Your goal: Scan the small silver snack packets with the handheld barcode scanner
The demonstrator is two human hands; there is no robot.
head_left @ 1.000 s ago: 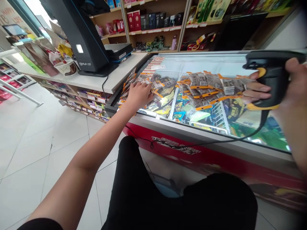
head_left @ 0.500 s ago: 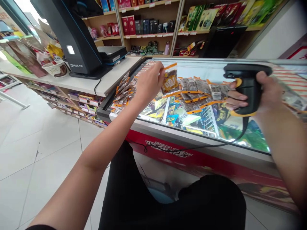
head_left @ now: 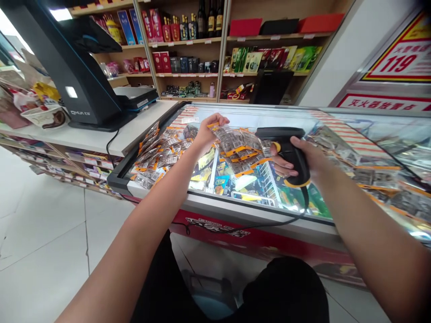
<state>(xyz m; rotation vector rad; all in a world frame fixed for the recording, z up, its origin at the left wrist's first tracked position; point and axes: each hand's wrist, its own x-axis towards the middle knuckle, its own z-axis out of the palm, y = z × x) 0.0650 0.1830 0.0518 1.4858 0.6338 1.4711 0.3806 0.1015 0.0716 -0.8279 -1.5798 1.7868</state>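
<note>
My left hand (head_left: 210, 130) pinches the orange edge of a small snack packet (head_left: 222, 134) at the left end of an overlapping row of orange-edged packets (head_left: 240, 157). Wrapped in my right hand (head_left: 308, 154) is a black and yellow barcode scanner (head_left: 286, 152). Its head points left, close to the packets, and its cable (head_left: 305, 199) hangs down and runs left along the freezer front. Beneath the packets is the glass top of a chest freezer (head_left: 215, 197), with bagged goods visible inside.
A heap of similar packets (head_left: 158, 154) lies left of my left forearm, and more packets (head_left: 377, 175) lie at the right. On the white counter (head_left: 101, 134) stand a dark checkout machine (head_left: 97, 85) and a paper bowl (head_left: 47, 117). Stocked shelves (head_left: 188, 74) line the back.
The raised packet in my left hand has come down to the row and shows its grey side instead of its brown front. The scanner is nearer my left hand. The view has shifted.
</note>
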